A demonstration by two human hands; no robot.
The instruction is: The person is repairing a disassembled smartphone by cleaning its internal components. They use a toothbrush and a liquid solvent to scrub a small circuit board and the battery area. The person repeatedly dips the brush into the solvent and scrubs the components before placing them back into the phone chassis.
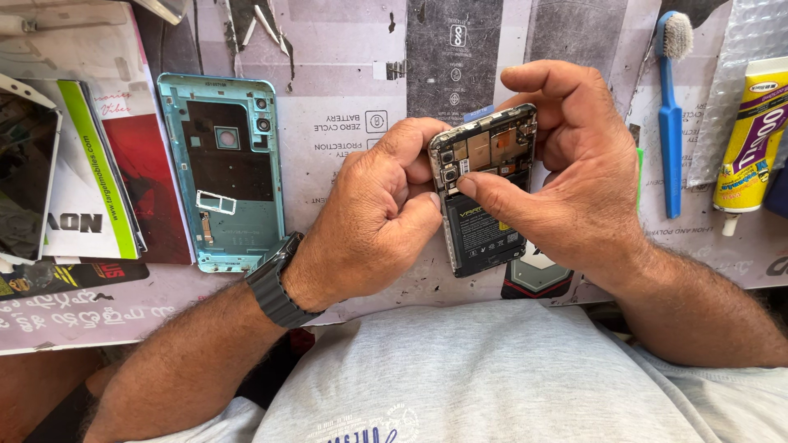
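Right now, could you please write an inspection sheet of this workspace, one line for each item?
Surface: worn printed grey mat, scratched.
Job's things: opened black smartphone with bare circuit board and battery, held above the mat by both hands; its teal plastic back cover lies flat to the left.
Clutter: blue toothbrush, yellow glue tube, stacked booklets.
Hands: left hand grips the phone's edge; right hand presses its thumb on the board.
Cables: nothing seen.
Surroundings: grey shirt, dark wristwatch.

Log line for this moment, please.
left hand: grips opened phone | right hand: thumb on its board | teal back cover: on mat
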